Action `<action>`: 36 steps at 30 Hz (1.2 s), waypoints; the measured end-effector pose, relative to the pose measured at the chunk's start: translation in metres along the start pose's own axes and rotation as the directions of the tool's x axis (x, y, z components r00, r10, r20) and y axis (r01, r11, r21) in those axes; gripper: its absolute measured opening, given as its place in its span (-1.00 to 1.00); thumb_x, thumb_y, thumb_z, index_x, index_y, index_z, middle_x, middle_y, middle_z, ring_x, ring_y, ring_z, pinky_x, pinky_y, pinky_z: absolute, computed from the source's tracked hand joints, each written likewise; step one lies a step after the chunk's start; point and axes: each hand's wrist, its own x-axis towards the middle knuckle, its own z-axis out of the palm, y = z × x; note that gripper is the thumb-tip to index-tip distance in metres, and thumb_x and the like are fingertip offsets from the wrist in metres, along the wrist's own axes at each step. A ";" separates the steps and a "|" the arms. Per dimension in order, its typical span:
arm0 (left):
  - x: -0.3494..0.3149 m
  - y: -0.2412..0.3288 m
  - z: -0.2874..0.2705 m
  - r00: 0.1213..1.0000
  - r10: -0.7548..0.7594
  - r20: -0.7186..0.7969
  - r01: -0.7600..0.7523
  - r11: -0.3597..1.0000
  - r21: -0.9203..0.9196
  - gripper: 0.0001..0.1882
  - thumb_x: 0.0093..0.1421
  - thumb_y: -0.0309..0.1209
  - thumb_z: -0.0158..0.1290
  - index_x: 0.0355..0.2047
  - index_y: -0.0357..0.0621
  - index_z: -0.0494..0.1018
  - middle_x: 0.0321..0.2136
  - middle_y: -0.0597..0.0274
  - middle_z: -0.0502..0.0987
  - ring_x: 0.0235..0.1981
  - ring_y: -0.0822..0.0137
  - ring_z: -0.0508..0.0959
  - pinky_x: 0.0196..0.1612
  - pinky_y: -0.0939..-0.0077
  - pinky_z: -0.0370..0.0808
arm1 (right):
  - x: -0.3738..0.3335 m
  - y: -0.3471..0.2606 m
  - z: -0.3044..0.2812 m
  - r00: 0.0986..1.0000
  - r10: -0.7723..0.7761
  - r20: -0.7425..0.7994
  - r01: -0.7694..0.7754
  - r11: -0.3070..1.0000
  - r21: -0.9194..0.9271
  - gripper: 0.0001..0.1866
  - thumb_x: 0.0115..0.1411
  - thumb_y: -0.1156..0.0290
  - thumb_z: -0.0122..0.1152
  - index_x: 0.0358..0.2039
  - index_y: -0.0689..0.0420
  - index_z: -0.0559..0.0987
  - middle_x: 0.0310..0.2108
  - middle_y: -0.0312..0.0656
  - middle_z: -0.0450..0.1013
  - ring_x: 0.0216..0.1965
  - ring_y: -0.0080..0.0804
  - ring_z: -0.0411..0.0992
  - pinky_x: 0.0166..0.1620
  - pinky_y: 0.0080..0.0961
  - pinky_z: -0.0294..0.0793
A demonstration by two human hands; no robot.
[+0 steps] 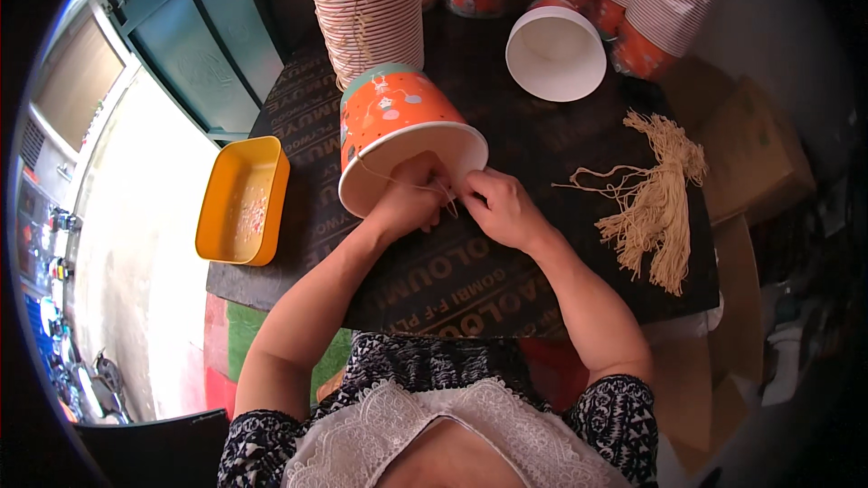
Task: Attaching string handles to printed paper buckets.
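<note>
An orange paper bucket [407, 107] with a white inside and a printed pattern lies tilted on the dark table, its mouth toward me. My left hand [418, 194] reaches into that mouth, its fingers closed on a thin beige cord [384, 173]. The cord crosses the opening from the rim's left side, and a loose loop of it hangs by my fingers. At the right side of the rim, my right hand [500, 206] pinches the bucket's edge between thumb and fingers, close to the left. Some of the fingertips are hidden inside the bucket.
A tall nested stack of paper buckets [371, 23] stands behind, with more stacks [674, 4] at the back right. One white-mouthed bucket [556, 54] faces me. A yellow tray [211, 208] with small bits sits left; a bundle of beige cords [665, 199] lies right. Cardboard boxes [755, 154] are beyond.
</note>
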 end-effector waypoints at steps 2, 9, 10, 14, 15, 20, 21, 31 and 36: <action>0.000 -0.002 0.000 1.000 -0.005 -0.017 0.005 1.000 -0.011 -0.94 0.24 -0.52 -0.09 -0.34 -0.27 0.34 -0.59 0.18 0.41 -0.72 0.44 0.42 -0.75 0.58 0.34 | 0.000 -0.002 -0.002 0.999 -0.032 0.032 0.033 0.999 -0.034 -0.94 0.10 0.56 0.10 -0.39 0.25 0.44 -0.33 0.11 0.41 -0.27 0.13 0.42 -0.26 -0.13 0.42; -0.001 -0.004 -0.004 0.998 -0.013 -0.056 0.018 0.996 0.086 -0.91 0.22 -0.46 -0.06 -0.32 -0.24 0.37 -0.59 0.23 0.41 -0.71 0.46 0.40 -0.70 0.58 0.33 | -0.002 -0.004 -0.004 0.991 -0.100 0.086 0.114 0.977 -0.182 -0.94 0.06 0.61 0.11 -0.42 0.25 0.43 -0.24 0.07 0.35 -0.20 0.11 0.39 -0.20 -0.15 0.41; -0.001 -0.004 -0.006 0.997 -0.008 -0.071 0.017 0.991 0.135 -0.87 0.24 -0.39 -0.02 -0.33 -0.20 0.40 -0.60 0.27 0.41 -0.70 0.49 0.39 -0.68 0.58 0.32 | -0.002 -0.004 -0.004 0.992 -0.098 0.081 0.112 0.977 -0.184 -0.94 0.06 0.61 0.11 -0.42 0.25 0.43 -0.24 0.07 0.35 -0.20 0.11 0.39 -0.20 -0.15 0.41; -0.006 0.005 -0.014 0.997 0.055 -0.061 -0.045 0.988 0.146 -0.86 0.20 -0.42 -0.01 -0.37 -0.25 0.42 -0.56 0.23 0.44 -0.65 0.49 0.41 -0.62 0.59 0.34 | -0.001 -0.001 -0.002 0.992 -0.102 0.071 0.112 0.984 -0.140 -0.93 0.07 0.60 0.08 -0.39 0.25 0.48 -0.24 0.13 0.38 -0.19 0.16 0.40 -0.18 -0.08 0.43; -0.007 0.008 -0.016 1.000 0.014 -0.007 -0.013 0.997 0.081 -0.84 0.20 -0.40 0.02 -0.40 -0.26 0.43 -0.56 0.24 0.45 -0.64 0.50 0.41 -0.62 0.61 0.33 | -0.001 0.001 -0.002 0.992 -0.113 0.060 0.119 0.985 -0.121 -0.92 0.07 0.60 0.08 -0.38 0.25 0.48 -0.24 0.13 0.38 -0.19 0.16 0.40 -0.18 -0.08 0.43; -0.008 0.008 -0.014 0.995 0.020 0.097 -0.010 0.994 -0.106 -0.81 0.20 -0.36 0.07 -0.41 -0.25 0.44 -0.55 0.29 0.45 -0.63 0.53 0.39 -0.62 0.67 0.30 | -0.002 0.004 -0.001 0.994 -0.083 0.074 0.091 0.990 -0.111 -0.92 0.07 0.60 0.10 -0.38 0.26 0.50 -0.23 0.13 0.38 -0.17 0.15 0.40 -0.16 -0.09 0.43; -0.008 0.008 -0.013 0.994 0.029 0.105 -0.013 0.989 -0.146 -0.81 0.21 -0.35 0.08 -0.41 -0.24 0.44 -0.55 0.30 0.45 -0.64 0.54 0.38 -0.62 0.68 0.29 | -0.002 0.004 -0.001 0.994 -0.078 0.077 0.086 0.990 -0.113 -0.92 0.07 0.60 0.10 -0.38 0.27 0.50 -0.23 0.13 0.38 -0.16 0.15 0.40 -0.15 -0.10 0.43; -0.005 0.007 -0.008 0.998 -0.005 0.065 0.011 0.995 -0.095 -0.82 0.26 -0.36 0.00 -0.42 -0.21 0.43 -0.58 0.30 0.44 -0.64 0.53 0.38 -0.65 0.67 0.28 | -0.002 0.007 -0.001 0.994 -0.071 0.082 0.078 0.993 -0.089 -0.92 0.08 0.59 0.09 -0.38 0.27 0.50 -0.22 0.14 0.38 -0.16 0.15 0.39 -0.14 -0.11 0.42; -0.005 0.009 -0.006 0.999 -0.007 0.046 0.009 0.999 -0.042 -0.80 0.25 -0.34 0.01 -0.44 -0.21 0.45 -0.61 0.32 0.42 -0.66 0.53 0.37 -0.66 0.67 0.27 | -0.001 0.002 -0.003 0.993 -0.085 0.085 0.090 0.994 -0.062 -0.86 0.09 0.61 0.13 -0.29 0.22 0.52 -0.15 0.07 0.37 -0.07 0.06 0.38 -0.05 -0.21 0.42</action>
